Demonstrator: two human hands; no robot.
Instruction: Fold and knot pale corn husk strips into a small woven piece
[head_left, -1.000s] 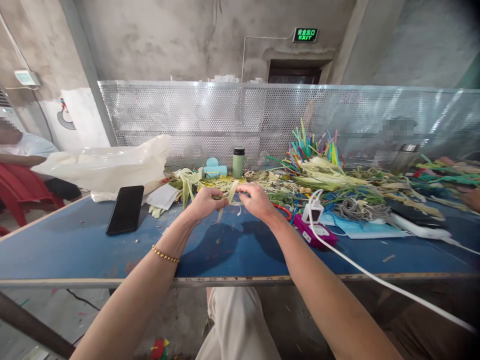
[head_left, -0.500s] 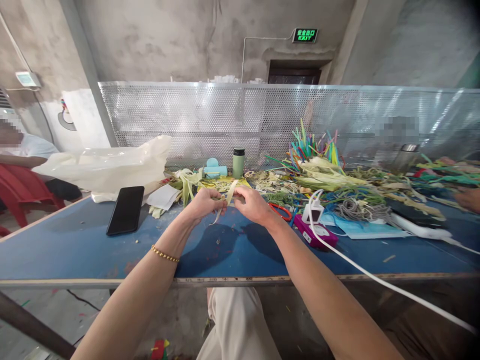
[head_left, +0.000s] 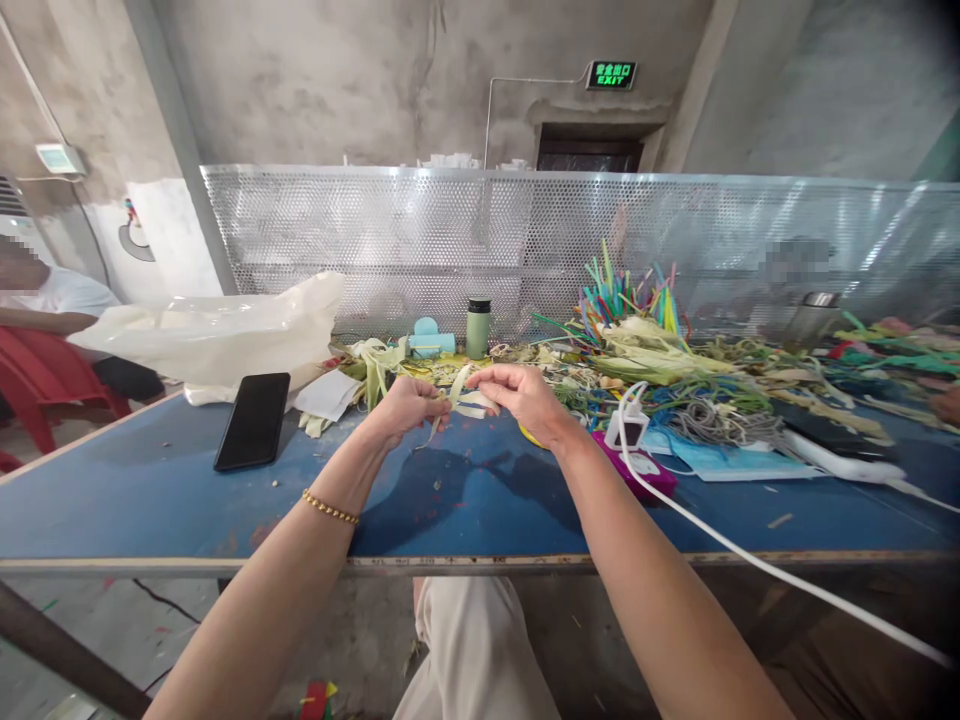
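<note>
Over the middle of the blue table, my left hand (head_left: 409, 408) pinches a pale corn husk strip (head_left: 459, 388) between thumb and fingers. One part of the strip loops upward, and a thin tail hangs below the left fingertips. To its right, my right hand (head_left: 525, 402) has its fingers bent toward the thumb, with a pale length of the husk strip running between them. The exact grip of the right fingertips is partly hidden. Behind the hands lie loose husk scraps and a bundle of corn husks (head_left: 645, 348).
A black phone (head_left: 253, 420) and white paper (head_left: 328, 394) lie left, before a plastic bag (head_left: 217, 325). A green bottle (head_left: 478, 328) stands behind. At right are a purple power strip (head_left: 634, 470) with a white charger (head_left: 628, 428), cords (head_left: 724, 420) and a blue mask (head_left: 739, 458).
My right hand has moved to the right, away from my left hand, its fingers straighter. More of the husk strip now shows between the hands. The left hand stays nearly in place.
</note>
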